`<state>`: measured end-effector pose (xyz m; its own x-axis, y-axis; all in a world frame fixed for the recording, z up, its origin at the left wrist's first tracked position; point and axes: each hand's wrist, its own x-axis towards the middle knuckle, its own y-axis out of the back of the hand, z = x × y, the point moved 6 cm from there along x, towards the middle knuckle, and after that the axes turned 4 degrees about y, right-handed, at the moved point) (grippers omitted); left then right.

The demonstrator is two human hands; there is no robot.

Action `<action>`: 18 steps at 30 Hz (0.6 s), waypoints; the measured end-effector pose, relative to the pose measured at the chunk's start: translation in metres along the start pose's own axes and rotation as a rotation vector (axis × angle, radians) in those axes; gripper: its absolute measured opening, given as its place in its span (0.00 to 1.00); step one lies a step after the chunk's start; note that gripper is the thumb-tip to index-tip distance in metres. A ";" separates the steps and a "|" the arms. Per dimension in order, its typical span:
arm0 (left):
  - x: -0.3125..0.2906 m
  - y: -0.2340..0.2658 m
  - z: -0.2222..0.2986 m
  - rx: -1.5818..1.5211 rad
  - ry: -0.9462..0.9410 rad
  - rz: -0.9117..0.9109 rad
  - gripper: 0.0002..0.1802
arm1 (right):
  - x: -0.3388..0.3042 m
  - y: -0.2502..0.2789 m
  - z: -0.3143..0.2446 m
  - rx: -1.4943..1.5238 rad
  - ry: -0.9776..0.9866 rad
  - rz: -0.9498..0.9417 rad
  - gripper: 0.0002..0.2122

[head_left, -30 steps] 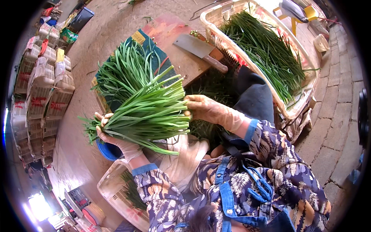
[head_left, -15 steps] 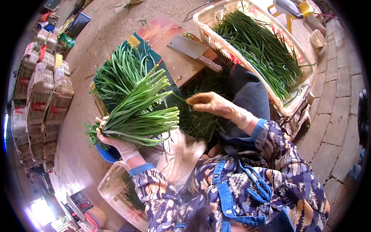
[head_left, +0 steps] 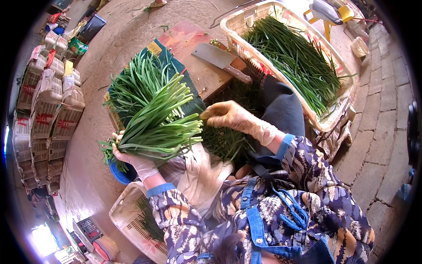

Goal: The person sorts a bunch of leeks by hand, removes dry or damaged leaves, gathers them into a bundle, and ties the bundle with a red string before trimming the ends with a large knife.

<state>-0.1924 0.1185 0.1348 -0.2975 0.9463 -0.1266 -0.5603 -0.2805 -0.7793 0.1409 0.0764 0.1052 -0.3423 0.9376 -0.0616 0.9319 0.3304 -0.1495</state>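
My left hand [head_left: 132, 160], in a thin pale glove, grips a bunch of garlic chives [head_left: 154, 138] by its leafy end. The pale stem ends fan out toward the right. Just beyond those ends is my right hand [head_left: 237, 121], in a stained glove, its fingers bent together; anything tiny between the fingertips is hidden. Behind the held bunch, a pile of chives [head_left: 136, 86] lies on a dark green cloth [head_left: 191, 94]. A cleaver [head_left: 215, 56] with a wooden handle rests on the reddish board [head_left: 180, 37] at the far side.
At the far right stands a large pale plastic crate [head_left: 235, 37] full of chives. Loose green leaves [head_left: 226, 141] lie in front of my lap. A blue bowl [head_left: 121, 174] and another crate [head_left: 127, 215] are at the near left. Stacked crates [head_left: 46, 114] stand farther left.
My right hand has moved left, closer to the stem ends of the held chives. A thin green strand by its fingertips no longer shows. My left hand keeps its grip, nearly still.
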 end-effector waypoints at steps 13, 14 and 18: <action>0.011 0.020 0.002 0.002 -0.082 0.111 0.19 | 0.018 -0.045 0.002 0.376 -0.033 -0.158 0.23; 0.011 0.020 0.002 0.007 -0.069 0.082 0.19 | 0.020 -0.048 0.003 0.331 -0.029 -0.135 0.22; 0.005 0.014 -0.007 0.033 -0.039 0.133 0.19 | 0.029 -0.048 0.014 -0.085 0.058 0.042 0.17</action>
<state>-0.1965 0.1202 0.1186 -0.4002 0.8938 -0.2026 -0.5388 -0.4083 -0.7369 0.0846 0.0864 0.0967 -0.2978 0.9546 -0.0083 0.9528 0.2967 -0.0638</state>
